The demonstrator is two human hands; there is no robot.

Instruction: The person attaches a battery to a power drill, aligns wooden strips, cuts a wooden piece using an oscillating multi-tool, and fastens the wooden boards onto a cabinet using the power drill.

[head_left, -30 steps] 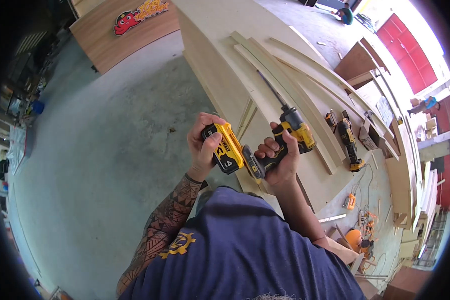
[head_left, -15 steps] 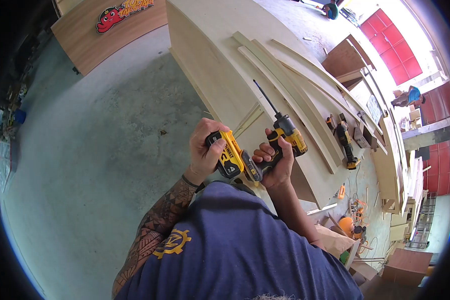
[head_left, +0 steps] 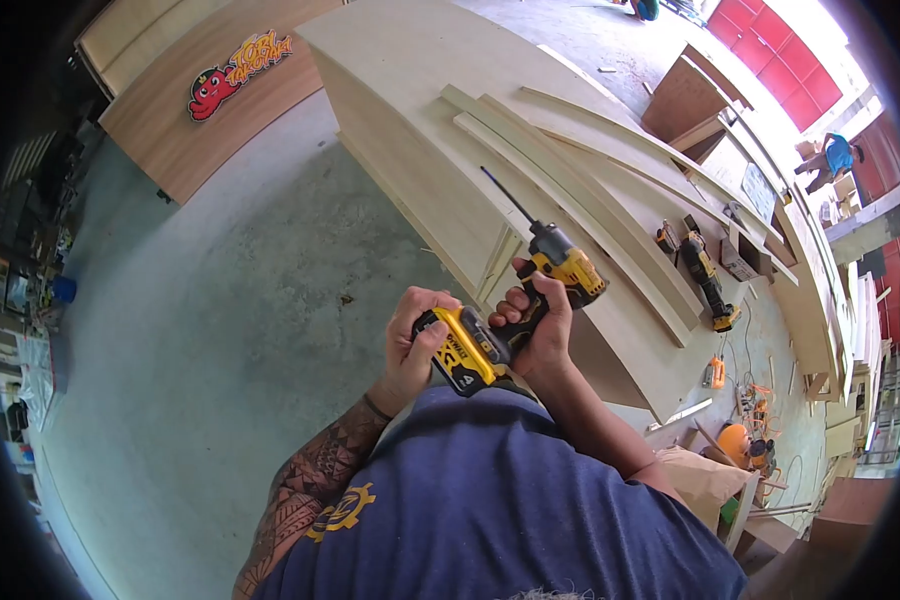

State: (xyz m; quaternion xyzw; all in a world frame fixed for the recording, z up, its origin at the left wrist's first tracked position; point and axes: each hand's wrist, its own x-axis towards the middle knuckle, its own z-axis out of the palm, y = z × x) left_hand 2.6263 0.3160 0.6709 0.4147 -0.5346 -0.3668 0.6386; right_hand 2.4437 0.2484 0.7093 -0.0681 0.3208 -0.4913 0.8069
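Note:
My left hand (head_left: 412,345) is closed around a yellow-and-black battery pack (head_left: 463,355) low in front of my chest. In my right hand (head_left: 545,325) is the grip of a yellow-and-black impact driver (head_left: 570,272). Its long thin bit (head_left: 508,193) points up and to the left. The battery pack sits against the foot of the driver's handle; whether it is fully latched I cannot tell. Right behind the driver is a large pale plywood box (head_left: 395,130), with several long wood strips (head_left: 590,225) lying on it.
Another yellow-and-black power tool (head_left: 708,275) rests on the plywood to the right. Cords and an orange tool (head_left: 713,373) lie on the floor. A wood-grain counter with an octopus sign (head_left: 213,93) stands at the upper left. A person in blue (head_left: 838,157) is far right.
The battery pack has come up against the driver's handle foot, where it was offset before. My view has shifted, showing more of the counter sign.

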